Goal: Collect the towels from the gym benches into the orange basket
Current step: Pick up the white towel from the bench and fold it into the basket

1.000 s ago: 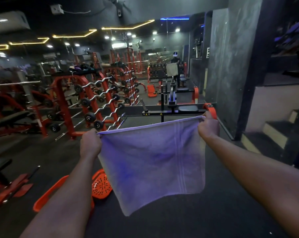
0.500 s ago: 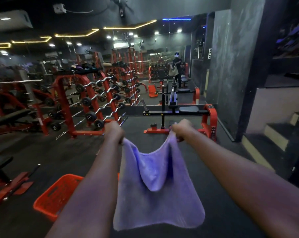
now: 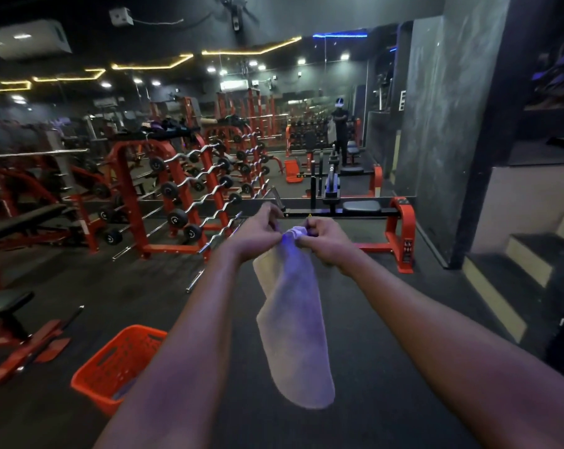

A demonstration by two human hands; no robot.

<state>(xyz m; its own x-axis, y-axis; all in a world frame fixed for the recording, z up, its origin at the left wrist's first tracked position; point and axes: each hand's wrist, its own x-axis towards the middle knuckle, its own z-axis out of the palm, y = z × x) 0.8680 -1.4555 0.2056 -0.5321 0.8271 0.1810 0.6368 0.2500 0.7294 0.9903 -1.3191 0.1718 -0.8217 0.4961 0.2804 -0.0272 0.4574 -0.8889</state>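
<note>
A pale lilac towel [image 3: 293,325] hangs folded lengthwise in front of me, its top corners brought together. My left hand [image 3: 258,233] and my right hand [image 3: 322,243] both pinch those top corners, almost touching each other at chest height. The orange basket [image 3: 112,364] stands on the dark floor at the lower left, partly hidden behind my left forearm, with some cloth showing inside it.
An orange barbell rack [image 3: 177,196] stands ahead on the left. A black and orange bench machine [image 3: 371,215] sits against the mirror wall straight ahead. More benches [image 3: 11,306] are at the left edge. Steps [image 3: 526,264] rise on the right.
My hands came together from wide apart, folding the spread towel in half so it now hangs narrow. The view shifted so more of the basket shows.
</note>
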